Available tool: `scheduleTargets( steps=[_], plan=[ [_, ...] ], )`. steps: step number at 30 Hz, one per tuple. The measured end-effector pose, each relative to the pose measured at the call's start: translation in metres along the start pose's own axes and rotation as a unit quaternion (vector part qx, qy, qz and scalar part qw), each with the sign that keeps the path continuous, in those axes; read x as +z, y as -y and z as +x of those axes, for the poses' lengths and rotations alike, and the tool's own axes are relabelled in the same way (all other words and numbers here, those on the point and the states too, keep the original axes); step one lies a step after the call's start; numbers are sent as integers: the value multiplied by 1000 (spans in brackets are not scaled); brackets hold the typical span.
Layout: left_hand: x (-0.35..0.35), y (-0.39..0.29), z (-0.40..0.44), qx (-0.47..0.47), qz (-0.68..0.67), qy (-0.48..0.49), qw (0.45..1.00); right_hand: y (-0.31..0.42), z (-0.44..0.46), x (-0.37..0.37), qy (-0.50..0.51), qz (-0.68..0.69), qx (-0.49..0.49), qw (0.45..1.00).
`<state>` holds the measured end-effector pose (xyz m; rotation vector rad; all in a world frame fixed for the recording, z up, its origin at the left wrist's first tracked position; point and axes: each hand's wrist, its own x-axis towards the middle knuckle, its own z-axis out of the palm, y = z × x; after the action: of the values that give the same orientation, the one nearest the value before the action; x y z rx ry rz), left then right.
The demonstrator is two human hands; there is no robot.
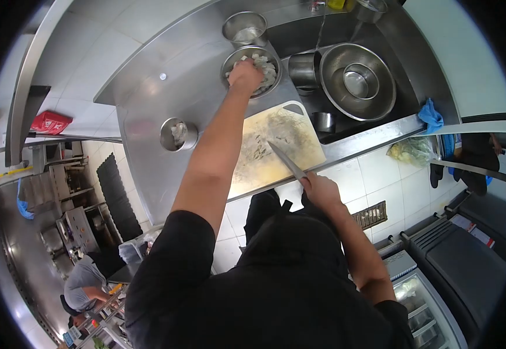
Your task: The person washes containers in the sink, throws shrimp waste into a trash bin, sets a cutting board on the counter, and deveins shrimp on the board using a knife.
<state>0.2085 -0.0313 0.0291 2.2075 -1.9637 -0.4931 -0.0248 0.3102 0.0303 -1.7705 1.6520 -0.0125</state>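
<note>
My left hand reaches into a steel bowl of white chunks, its fingers among the pieces and mostly hidden. My right hand is closed around the handle of a knife, whose blade points up and left over the cutting board. Dark marks and small bits show on the worn, yellowish board. To the left of my forearm, a small steel pot holds some pale pieces.
Behind the bowl stands another steel pot. The sink at the right holds a large steel bowl and smaller pots. A blue cloth hangs at its edge. Another person is at the lower left.
</note>
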Motion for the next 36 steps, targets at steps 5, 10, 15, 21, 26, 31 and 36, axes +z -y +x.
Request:
scheduleTargets(
  steps=[5,10,15,21,26,31,36],
  plan=[
    [-4,-13,25,-62,54,100,992,-7,-5,4,-1,31,11,999],
    [-9,-10,17,-60,66,89,992,-9,1,-5,6,21,-1,1000],
    [-6,56,-29,-25,-228,-24,973,-22,9,-15,-15,32,-25,999],
    [17,102,-207,-71,-315,-165,932,-29,28,-27,2,58,-77,995],
    [66,116,-297,20,-85,-118,989,-17,39,-45,36,64,-149,986],
    [55,96,-315,24,-79,-137,987,8,30,-39,35,-18,-199,979],
    [56,91,-314,-19,-24,-140,990,35,25,-35,59,-147,-225,961]
  ],
)
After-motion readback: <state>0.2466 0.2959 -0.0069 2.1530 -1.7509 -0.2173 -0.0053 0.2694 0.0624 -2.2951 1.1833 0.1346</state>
